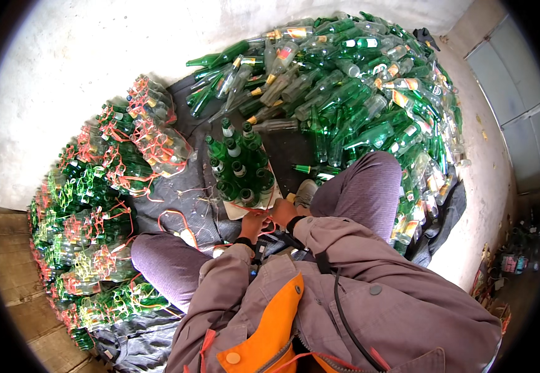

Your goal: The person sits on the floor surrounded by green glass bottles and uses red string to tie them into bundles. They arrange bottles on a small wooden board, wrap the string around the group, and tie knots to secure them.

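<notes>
My left hand (pixel 253 224) and my right hand (pixel 283 212) meet close together in front of my lap, fingers closed on red plastic strapping (pixel 270 215). The strap runs toward the base of a cluster of upright green glass bottles (pixel 239 169), just beyond my hands. These bottles stand tightly side by side on a pale board (pixel 235 212). Dark bands circle both wrists. How the strap passes between my fingers is too small to tell.
A large heap of loose green and clear bottles (pixel 344 93) lies ahead and to the right. Strapped bundles of bottles (pixel 111 163) are stacked on the left against a white wall (pixel 111 42). Dark sheeting (pixel 163 210) covers the floor, with a loose red strap loop (pixel 179 212).
</notes>
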A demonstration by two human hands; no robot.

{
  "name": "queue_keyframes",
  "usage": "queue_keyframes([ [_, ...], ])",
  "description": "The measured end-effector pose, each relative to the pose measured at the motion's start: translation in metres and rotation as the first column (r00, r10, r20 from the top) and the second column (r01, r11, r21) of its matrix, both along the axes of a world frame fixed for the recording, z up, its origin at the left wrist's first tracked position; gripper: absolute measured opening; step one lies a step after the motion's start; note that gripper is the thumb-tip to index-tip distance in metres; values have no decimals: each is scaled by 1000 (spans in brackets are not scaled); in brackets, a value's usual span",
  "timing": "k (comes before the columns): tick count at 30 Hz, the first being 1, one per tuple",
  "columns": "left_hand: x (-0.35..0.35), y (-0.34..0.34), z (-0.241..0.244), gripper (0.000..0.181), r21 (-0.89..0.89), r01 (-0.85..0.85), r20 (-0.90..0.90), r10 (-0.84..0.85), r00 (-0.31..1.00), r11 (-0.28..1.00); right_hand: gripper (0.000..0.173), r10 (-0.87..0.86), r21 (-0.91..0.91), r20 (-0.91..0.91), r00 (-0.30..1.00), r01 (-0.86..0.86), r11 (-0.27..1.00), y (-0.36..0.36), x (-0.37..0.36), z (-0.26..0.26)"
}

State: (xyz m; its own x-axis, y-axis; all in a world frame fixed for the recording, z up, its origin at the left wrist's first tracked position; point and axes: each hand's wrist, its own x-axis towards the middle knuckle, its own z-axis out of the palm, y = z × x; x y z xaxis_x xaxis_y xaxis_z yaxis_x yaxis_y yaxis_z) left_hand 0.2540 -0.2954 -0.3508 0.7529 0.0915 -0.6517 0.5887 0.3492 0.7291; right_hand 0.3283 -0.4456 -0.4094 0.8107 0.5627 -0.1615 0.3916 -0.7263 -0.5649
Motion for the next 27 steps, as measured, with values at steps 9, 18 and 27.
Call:
queue_keyframes([
  [9, -5, 6, -13, 17, 40, 69, 60, -71, 996, 997, 12, 155, -76, 99, 983, -147, 986, 5, -3, -2],
  [18, -4, 5, -18, 21, 204, 114, 17, -120, 993, 972, 19, 220, 1, -23, 975, -220, 976, 8, -2, 9],
  [27, -4, 1, -18, 20, 216, 66, 29, -74, 997, 974, 22, 135, -8, -206, 969, -139, 990, 12, 0, 0],
])
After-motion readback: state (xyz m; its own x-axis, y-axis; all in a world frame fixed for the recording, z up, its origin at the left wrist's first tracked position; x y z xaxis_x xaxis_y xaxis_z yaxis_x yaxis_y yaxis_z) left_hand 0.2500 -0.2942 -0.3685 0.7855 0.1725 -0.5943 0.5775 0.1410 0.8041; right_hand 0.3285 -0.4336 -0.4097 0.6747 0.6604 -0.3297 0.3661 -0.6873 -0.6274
